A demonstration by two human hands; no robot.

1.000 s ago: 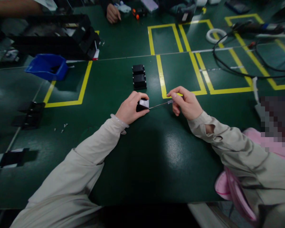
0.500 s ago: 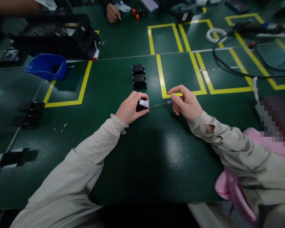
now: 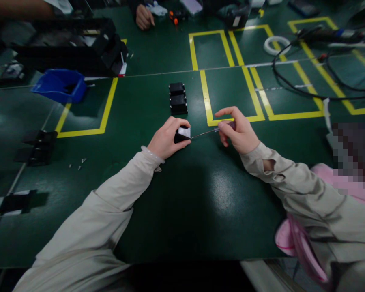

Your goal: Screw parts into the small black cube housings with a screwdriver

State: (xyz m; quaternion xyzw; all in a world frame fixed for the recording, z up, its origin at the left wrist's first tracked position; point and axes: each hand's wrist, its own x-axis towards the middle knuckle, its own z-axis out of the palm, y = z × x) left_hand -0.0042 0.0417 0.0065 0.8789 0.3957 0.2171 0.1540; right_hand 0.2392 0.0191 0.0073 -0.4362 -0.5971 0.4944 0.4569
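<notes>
My left hand (image 3: pixel 168 138) grips a small black block (image 3: pixel 182 134) with a pale top face, its thumb and fingers closed around the sides; part of the block is hidden by them. My right hand (image 3: pixel 237 132) holds a screwdriver (image 3: pixel 205 132) by its dark handle, index finger lifted off. The thin shaft slants down to the left, and its tip meets the block's right side by my left thumb. Just beyond my left hand, two similar black blocks (image 3: pixel 178 98) stand in a row, with small shiny spots along their edges.
Several small screws (image 3: pixel 82 161) lie left of my left arm, near more black parts (image 3: pixel 41 148). A blue bin (image 3: pixel 62 85) and a long black tray (image 3: pixel 69 52) stand at back left. Another person's hand (image 3: pixel 144 17) rests across the table. A white tape roll (image 3: pixel 276 45) and black cable (image 3: pixel 284 81) lie right.
The fingers of my right hand have shifted slightly around the screwdriver handle, and more of the handle shows. My left hand and the block stay in place.
</notes>
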